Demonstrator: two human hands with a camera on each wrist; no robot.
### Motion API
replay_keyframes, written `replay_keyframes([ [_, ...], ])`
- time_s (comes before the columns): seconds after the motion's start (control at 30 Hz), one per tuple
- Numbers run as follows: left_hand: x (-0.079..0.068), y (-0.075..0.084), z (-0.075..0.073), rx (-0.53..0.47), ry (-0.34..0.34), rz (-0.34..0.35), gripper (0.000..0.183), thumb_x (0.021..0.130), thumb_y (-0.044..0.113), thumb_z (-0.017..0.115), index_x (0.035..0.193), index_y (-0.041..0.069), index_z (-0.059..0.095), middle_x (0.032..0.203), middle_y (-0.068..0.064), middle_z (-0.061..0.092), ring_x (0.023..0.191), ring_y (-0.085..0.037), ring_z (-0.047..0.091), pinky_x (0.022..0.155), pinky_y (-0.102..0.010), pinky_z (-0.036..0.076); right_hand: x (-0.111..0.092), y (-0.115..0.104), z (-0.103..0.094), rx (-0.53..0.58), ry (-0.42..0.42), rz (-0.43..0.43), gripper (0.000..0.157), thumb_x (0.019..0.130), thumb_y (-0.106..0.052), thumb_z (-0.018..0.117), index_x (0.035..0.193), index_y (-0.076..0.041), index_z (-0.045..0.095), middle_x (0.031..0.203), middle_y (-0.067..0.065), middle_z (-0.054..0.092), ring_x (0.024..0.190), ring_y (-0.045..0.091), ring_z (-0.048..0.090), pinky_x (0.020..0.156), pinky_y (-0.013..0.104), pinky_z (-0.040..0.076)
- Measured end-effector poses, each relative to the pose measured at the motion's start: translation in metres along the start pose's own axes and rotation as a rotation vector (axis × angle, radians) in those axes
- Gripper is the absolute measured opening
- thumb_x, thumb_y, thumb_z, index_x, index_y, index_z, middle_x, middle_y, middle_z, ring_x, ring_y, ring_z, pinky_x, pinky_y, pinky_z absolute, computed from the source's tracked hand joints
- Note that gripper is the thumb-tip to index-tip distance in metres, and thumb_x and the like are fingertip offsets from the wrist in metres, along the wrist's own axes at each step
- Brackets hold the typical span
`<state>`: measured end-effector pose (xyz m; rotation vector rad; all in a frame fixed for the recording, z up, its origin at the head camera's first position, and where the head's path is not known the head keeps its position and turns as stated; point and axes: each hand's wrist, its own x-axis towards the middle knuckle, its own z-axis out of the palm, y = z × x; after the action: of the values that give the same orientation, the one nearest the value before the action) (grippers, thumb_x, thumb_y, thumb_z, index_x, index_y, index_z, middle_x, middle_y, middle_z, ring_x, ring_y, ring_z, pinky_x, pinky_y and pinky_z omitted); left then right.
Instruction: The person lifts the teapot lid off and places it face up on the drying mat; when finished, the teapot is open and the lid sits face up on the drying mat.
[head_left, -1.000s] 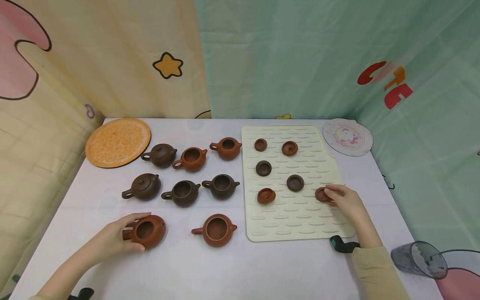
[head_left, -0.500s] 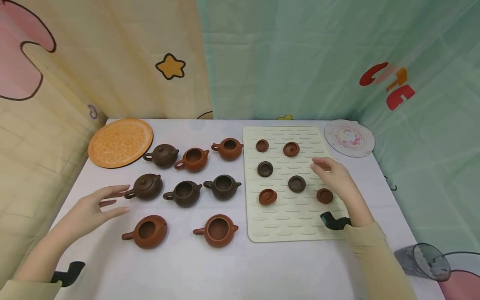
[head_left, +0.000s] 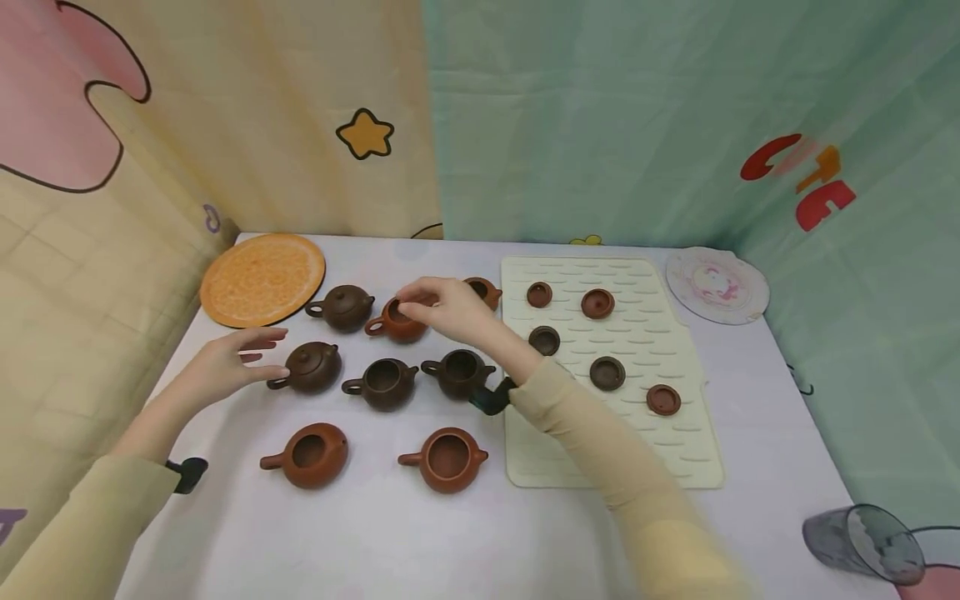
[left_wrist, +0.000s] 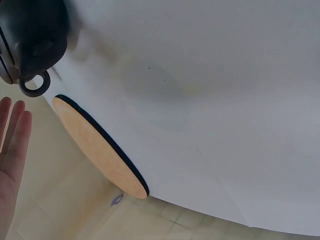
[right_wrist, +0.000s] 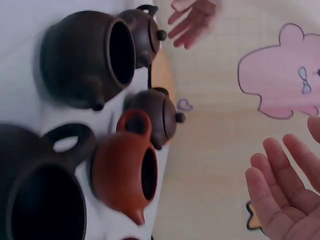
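Lids (head_left: 607, 373) of dark and reddish clay, all round, 5 in view, lie spaced on a cream ribbed mat (head_left: 690, 458), likely so each can be pinched alone. The right hand (head_left: 453, 307), unladen and loosely bent, hangs over an open, round red-brown clay teapot (head_left: 405, 332) on the white-covered desk (head_left: 360, 533); the empty left hand (head_left: 222, 368) is just beside a lidded dark brown clay teapot (head_left: 315, 372), its handle (head_left: 277, 383) turned that way perhaps for easy gripping.

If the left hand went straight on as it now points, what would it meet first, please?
The left hand would probably meet the nearer dark lidded teapot first, though depth is unclear and it might pass over.
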<state>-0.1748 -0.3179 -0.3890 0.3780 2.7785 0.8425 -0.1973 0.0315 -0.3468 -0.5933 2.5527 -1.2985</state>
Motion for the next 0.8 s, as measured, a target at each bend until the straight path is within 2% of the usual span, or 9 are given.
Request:
replay_keyframes([
  [0.2,0.009,-0.002,0.013,-0.019,-0.031,0.019,0.068,0.083,0.025,0.080,0.137,-0.004,0.052,0.135,-0.028,0.057,0.122,-0.046,0.055,0.097,-0.053,0.050,0.045,-0.023,0.061,-0.034,-0.093,-0.042,0.027,0.097,-0.025,0.063,0.121,-0.014,0.070,0.118,-0.001,0.071,0.107,0.010,0.064,0.085,0.016,0.048],
  [0.3,0.010,-0.004,0.018,-0.019,-0.046,0.020,0.069,0.082,0.024,0.081,0.137,-0.005,0.051,0.134,-0.028,0.057,0.121,-0.047,0.055,0.097,-0.054,0.050,0.058,-0.028,0.088,-0.053,-0.113,-0.031,0.026,0.097,-0.025,0.063,0.120,-0.016,0.071,0.118,-0.002,0.071,0.107,0.009,0.064,0.082,0.014,0.047],
  [0.43,0.011,-0.006,0.021,-0.011,-0.045,0.013,0.068,0.081,0.023,0.082,0.135,-0.005,0.052,0.132,-0.030,0.057,0.119,-0.048,0.057,0.096,-0.054,0.051,0.069,-0.035,0.116,-0.142,-0.122,-0.008,0.022,0.096,-0.025,0.065,0.116,-0.020,0.073,0.114,-0.007,0.072,0.104,0.006,0.064,0.078,0.012,0.046],
  [0.6,0.012,-0.008,0.024,-0.008,-0.036,-0.019,0.066,0.080,0.025,0.082,0.131,-0.007,0.054,0.129,-0.032,0.058,0.117,-0.050,0.058,0.095,-0.054,0.052,0.076,-0.043,0.139,-0.275,-0.124,0.012,0.021,0.095,-0.025,0.067,0.114,-0.021,0.074,0.110,-0.011,0.073,0.103,0.003,0.065,0.079,0.010,0.046],
  [0.8,0.013,-0.013,0.027,-0.030,-0.025,-0.024,0.063,0.080,0.020,0.082,0.131,-0.005,0.055,0.129,-0.032,0.058,0.116,-0.049,0.059,0.093,-0.051,0.053,0.082,-0.042,0.151,-0.388,-0.094,0.048,0.023,0.093,-0.019,0.066,0.114,-0.020,0.075,0.112,-0.010,0.073,0.106,0.003,0.065,0.083,0.010,0.048],
])
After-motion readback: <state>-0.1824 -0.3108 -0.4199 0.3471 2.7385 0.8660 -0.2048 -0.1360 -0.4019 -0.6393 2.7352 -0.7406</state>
